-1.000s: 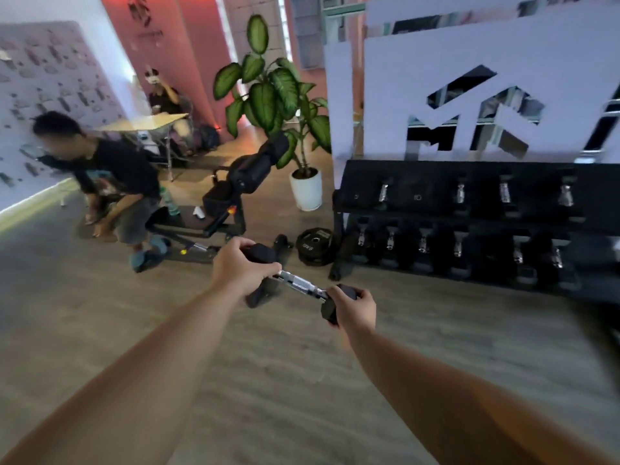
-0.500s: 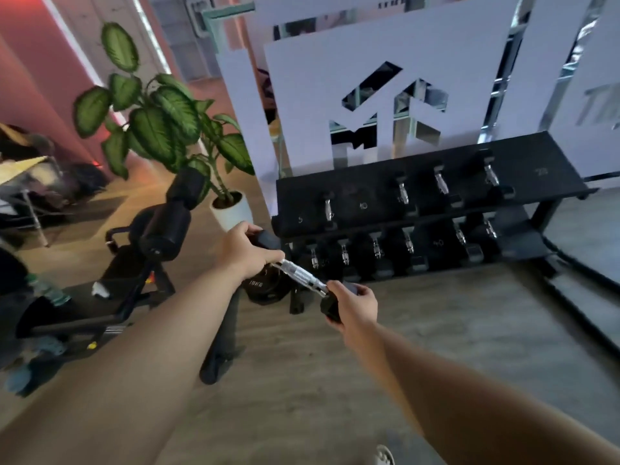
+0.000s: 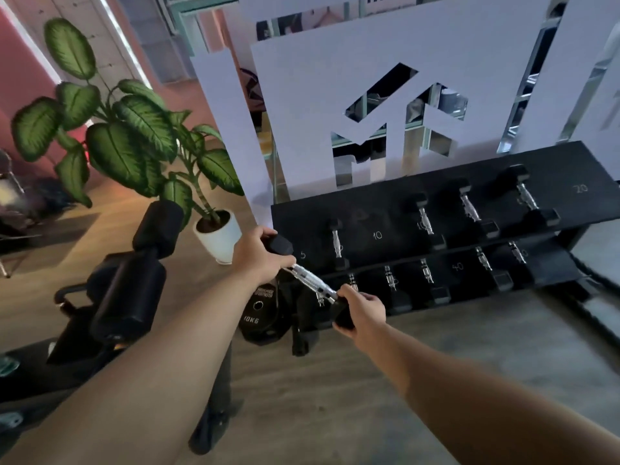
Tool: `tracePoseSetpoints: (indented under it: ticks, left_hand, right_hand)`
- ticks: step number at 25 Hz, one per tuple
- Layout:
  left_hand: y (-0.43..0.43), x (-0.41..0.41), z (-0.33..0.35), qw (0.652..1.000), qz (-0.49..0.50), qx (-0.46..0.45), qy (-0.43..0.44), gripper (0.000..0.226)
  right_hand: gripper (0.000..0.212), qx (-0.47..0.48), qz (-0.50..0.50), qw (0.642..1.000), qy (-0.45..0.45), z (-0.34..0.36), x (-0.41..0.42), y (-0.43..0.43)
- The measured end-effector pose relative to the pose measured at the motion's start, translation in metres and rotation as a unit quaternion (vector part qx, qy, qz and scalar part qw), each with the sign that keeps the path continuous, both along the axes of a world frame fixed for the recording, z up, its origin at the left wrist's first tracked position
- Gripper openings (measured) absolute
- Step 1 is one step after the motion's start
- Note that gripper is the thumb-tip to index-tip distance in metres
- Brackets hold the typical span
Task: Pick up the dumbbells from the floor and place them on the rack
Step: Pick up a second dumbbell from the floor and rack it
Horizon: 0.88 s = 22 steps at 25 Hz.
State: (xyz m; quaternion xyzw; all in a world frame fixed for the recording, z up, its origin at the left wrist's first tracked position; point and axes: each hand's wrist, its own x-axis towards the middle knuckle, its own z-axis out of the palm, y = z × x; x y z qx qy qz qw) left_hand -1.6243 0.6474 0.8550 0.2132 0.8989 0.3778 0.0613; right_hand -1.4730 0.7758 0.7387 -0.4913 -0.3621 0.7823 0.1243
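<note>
I hold a dumbbell [image 3: 310, 280] with black hex heads and a knurled chrome handle, tilted down to the right. My left hand [image 3: 260, 255] is closed over its upper head and my right hand [image 3: 360, 308] grips its lower head. It hangs in the air just in front of the left end of the black two-tier rack [image 3: 379, 209]. Several dumbbells lie on both shelves, by white weight numbers. The top shelf's left end, by the "5" mark, is bare.
A black 10 kg plate [image 3: 258, 310] leans against the rack's left foot. A padded black exercise machine [image 3: 131, 280] stands at my left. A potted plant [image 3: 214, 229] sits behind it. A white cut-out panel [image 3: 335, 88] backs the rack. Wooden floor lies below.
The view has swung right and closed in on the rack. Both hands kept their grip on the dumbbell, which now sits at the rack's left end. The crouching person has left the view.
</note>
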Motion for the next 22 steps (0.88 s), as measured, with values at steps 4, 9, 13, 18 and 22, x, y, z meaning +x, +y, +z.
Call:
tracePoseSetpoints:
  ticks: [4, 9, 13, 18, 22]
  left_hand:
    - [0.033, -0.099, -0.028, 0.997, -0.069, -0.01, 0.013, 0.068]
    - [0.073, -0.216, -0.055, 0.987, -0.154, -0.03, 0.019, 0.073]
    - [0.116, -0.289, -0.076, 0.975, -0.206, -0.082, 0.022, 0.074]
    - [0.159, -0.345, -0.115, 0.954, -0.259, -0.144, 0.051, 0.071]
    - [0.178, -0.392, -0.159, 0.941, -0.28, -0.185, 0.053, 0.068]
  right_hand:
    - [0.05, -0.013, -0.066, 0.998, -0.002, -0.031, -0.088, 0.012]
    - [0.059, -0.01, -0.136, 0.99, -0.03, -0.057, -0.187, 0.022]
    - [0.065, -0.009, -0.152, 0.986, -0.067, -0.087, -0.255, 0.03]
    - [0.068, -0.041, -0.148, 0.983, -0.098, -0.127, -0.311, 0.052]
    - [0.067, -0.051, -0.133, 0.981, -0.129, -0.162, -0.351, 0.068]
